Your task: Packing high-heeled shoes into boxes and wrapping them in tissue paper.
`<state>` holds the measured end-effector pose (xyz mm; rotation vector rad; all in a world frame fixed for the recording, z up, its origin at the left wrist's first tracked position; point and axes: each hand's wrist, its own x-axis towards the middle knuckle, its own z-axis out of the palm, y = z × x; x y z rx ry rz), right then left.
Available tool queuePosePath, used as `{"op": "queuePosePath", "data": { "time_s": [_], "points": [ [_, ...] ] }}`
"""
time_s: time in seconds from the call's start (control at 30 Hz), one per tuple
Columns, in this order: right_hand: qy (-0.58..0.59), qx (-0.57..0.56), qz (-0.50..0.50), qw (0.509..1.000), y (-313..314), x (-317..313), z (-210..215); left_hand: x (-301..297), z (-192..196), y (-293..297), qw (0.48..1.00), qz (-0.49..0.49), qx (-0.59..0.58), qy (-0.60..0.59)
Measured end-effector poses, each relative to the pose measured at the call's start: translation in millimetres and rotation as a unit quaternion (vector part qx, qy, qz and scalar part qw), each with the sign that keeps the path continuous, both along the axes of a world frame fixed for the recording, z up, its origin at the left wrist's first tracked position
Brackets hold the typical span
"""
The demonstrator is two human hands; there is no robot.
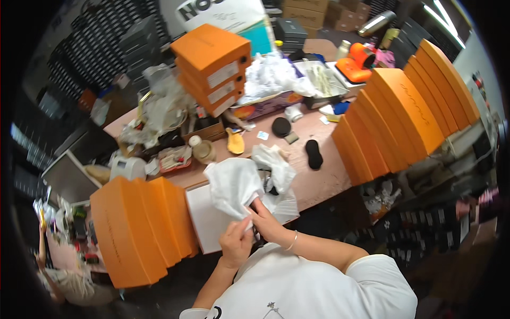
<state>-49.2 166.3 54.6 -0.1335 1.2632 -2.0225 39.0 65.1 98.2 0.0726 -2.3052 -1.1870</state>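
A soft white bag (232,183), cloth or thin paper, hangs over an open box with a white inside (203,217) at the near table edge. My left hand (237,245) is closed on the bag's lower corner. Close beside it, my right hand (267,222) pinches the bag's edge, its fingers partly hidden in the folds. A second crumpled white wrapping (276,169) lies just right of it, with something dark showing between its folds. What the bag holds, if anything, is hidden.
Orange shoe boxes stand in a row at left (130,228), in a taller row at right (396,114), and in a stack (210,58) at the back. On the table are a black insole-shaped piece (314,154), a black round tin (281,126) and an orange tape dispenser (355,66).
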Motion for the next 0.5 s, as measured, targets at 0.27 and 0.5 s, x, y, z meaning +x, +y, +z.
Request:
{"op": "queuePosePath", "data": {
  "time_s": [0.27,0.5],
  "points": [
    [0.173,0.075,0.111,0.976,64,-34,9,-32,13,45,0.985,-0.168,0.026,0.040],
    [-0.098,-0.224,-0.163,0.956,99,-79,-1,-78,8,100,0.950,-0.302,0.010,0.080]
  ]
}}
